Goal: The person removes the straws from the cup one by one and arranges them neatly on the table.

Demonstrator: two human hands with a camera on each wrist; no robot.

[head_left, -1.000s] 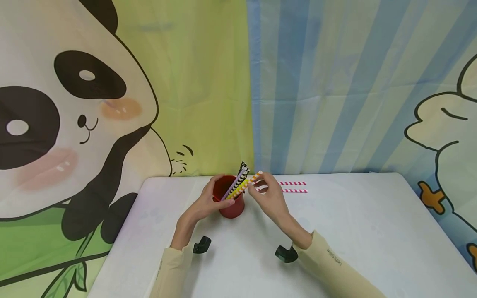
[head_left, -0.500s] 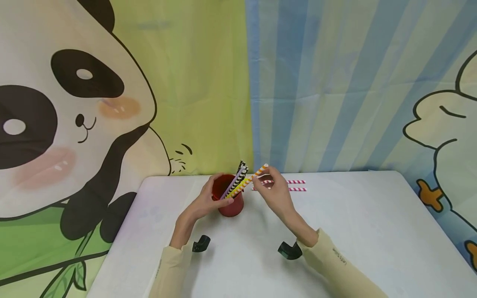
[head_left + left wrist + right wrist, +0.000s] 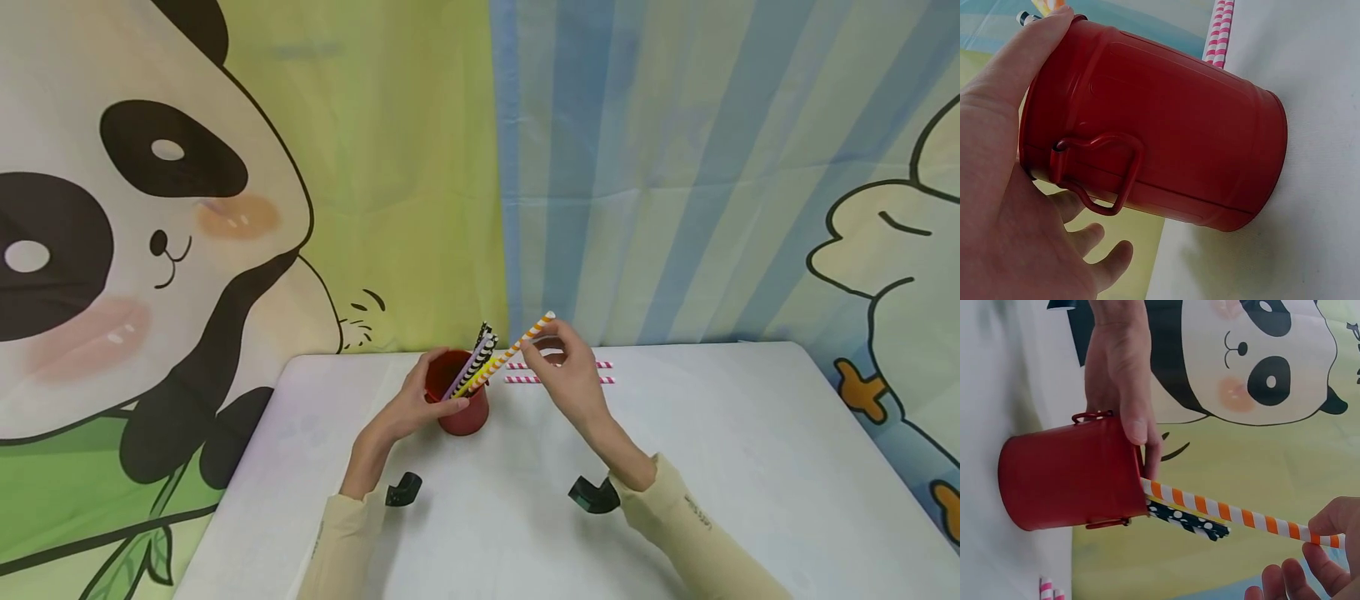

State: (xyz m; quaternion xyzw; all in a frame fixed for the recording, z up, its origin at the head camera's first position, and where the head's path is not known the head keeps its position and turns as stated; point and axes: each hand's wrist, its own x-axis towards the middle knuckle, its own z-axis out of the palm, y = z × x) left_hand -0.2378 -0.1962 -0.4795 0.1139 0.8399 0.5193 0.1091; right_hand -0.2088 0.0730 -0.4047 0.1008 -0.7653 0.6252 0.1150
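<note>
My left hand (image 3: 408, 412) grips the rim of a small red metal pail (image 3: 467, 419) that stands on the white table. In the left wrist view its side handle (image 3: 1129, 175) shows. Between thumb and fingertips, my right hand (image 3: 573, 383) pinches the upper end of an orange-and-white striped paper straw (image 3: 1235, 515), which slants up out of the pail, its lower end still at the rim. Also leaning in the pail are a purple straw (image 3: 459, 379), a yellow straw (image 3: 483, 370) and black-and-white patterned straws (image 3: 1185, 520).
Two pink-and-white striped straws (image 3: 522, 380) lie side by side on the table (image 3: 712, 433), right of the pail and partly behind my right hand. Dark curved pieces (image 3: 402, 490) sit by both wrists. A printed panda curtain (image 3: 420, 167) hangs behind the table.
My right hand has moved up and to the right, drawing the orange-striped straw farther out of the pail. The left hand and the pail have stayed in place.
</note>
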